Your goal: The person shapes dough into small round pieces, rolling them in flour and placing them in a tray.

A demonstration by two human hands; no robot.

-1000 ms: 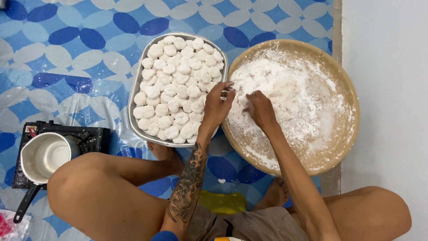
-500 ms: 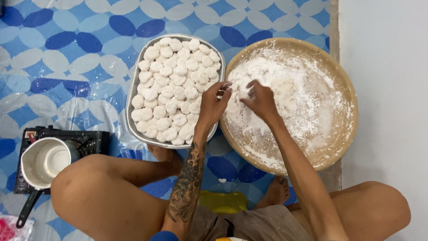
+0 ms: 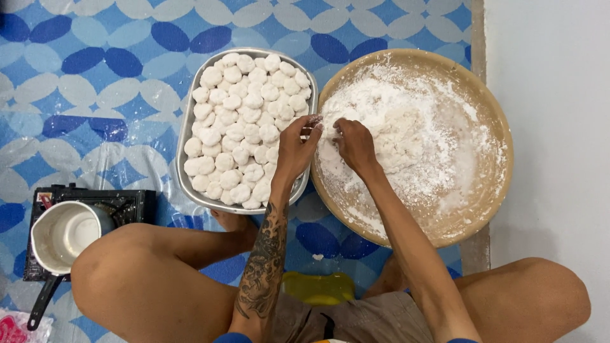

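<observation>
While the person sits cross-legged on the floor, the work area reads from left to right as follows.

At far left, a small white saucepan (image 3: 63, 236) with a dark handle stands on a black portable stove (image 3: 130, 206). Neither hand is near it.

Next, a rectangular metal tray (image 3: 184, 136) lies on the blue-and-white patterned floor mat (image 3: 76, 89). It is packed almost edge to edge with shaped dough balls (image 3: 238, 130), white and floured, stacked in places. Judged from this fill, the greater part of the shaping is done, and little open space is left for further pieces.

At the centre, the left hand (image 3: 295, 147) reaches over the tray's right rim. Its fingers are curled toward the right hand (image 3: 356, 145), and both pinch at one small piece of dough (image 3: 325, 127) between them, just at the left edge of the basin. The grip of each hand is closed on this piece; its exact shape is hidden by the fingers.

At right, a wide round tan basin (image 3: 489, 190) holds the remaining dough mass (image 3: 394, 136) in loose flour. A moderate lump remains, so shaping is judged incomplete.

Below, a yellow object (image 3: 318, 287) lies between the legs; its kind cannot be told.
</observation>
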